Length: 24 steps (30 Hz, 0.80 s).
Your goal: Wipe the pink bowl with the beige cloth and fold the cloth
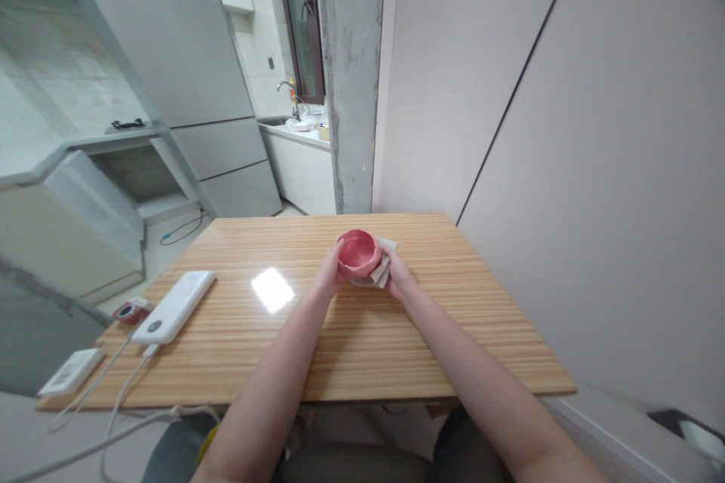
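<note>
A small pink bowl (359, 250) with a wavy rim is tilted toward me above the far middle of the wooden table. My left hand (333, 269) grips its left side, with the thumb at the rim. On the bowl's right side, my right hand (397, 273) is closed on a crumpled greyish-beige cloth (381, 272), pressed against the outside of the bowl. Part of the cloth sticks out behind and below the bowl. The fingers under the bowl are hidden.
On the table's (453, 332) left side lies a white power bank (174, 308) with a cable plugged in. Near it are a small red-brown round object (130, 312) and a white box (72, 371). A wall stands close on the right; a fridge (164, 53) is beyond.
</note>
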{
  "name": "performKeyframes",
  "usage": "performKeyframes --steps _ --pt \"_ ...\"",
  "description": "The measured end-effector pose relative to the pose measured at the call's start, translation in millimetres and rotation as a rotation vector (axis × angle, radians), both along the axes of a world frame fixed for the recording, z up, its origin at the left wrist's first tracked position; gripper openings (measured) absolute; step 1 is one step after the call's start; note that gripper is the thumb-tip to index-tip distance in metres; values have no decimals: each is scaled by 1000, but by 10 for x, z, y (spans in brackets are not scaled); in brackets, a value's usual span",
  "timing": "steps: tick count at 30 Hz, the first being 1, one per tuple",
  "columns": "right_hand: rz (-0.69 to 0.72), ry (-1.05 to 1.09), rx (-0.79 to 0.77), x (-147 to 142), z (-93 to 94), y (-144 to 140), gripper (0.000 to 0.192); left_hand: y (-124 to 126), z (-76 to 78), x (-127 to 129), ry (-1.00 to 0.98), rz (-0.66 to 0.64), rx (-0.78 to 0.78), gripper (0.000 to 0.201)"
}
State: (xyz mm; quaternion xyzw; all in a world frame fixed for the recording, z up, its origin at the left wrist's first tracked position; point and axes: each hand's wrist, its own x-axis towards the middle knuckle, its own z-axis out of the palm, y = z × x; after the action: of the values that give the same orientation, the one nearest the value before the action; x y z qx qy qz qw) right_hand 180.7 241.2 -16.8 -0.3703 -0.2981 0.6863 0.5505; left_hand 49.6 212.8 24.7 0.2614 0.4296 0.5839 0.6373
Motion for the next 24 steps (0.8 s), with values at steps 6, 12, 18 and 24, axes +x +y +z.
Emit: performKeyframes --steps 6,12,18,24 --pt "76 101 -142 -80 4 -28 19 78 -28 -64 45 191 -5 35" --pt "-58 76 -42 1 44 -6 16 66 -74 -27 54 -25 3 34" --pt "82 31 -125 -26 83 -70 24 61 31 -39 4 208 -14 33" --pt "280 -205 -45 3 -66 -79 23 109 91 -202 -60 381 61 27"
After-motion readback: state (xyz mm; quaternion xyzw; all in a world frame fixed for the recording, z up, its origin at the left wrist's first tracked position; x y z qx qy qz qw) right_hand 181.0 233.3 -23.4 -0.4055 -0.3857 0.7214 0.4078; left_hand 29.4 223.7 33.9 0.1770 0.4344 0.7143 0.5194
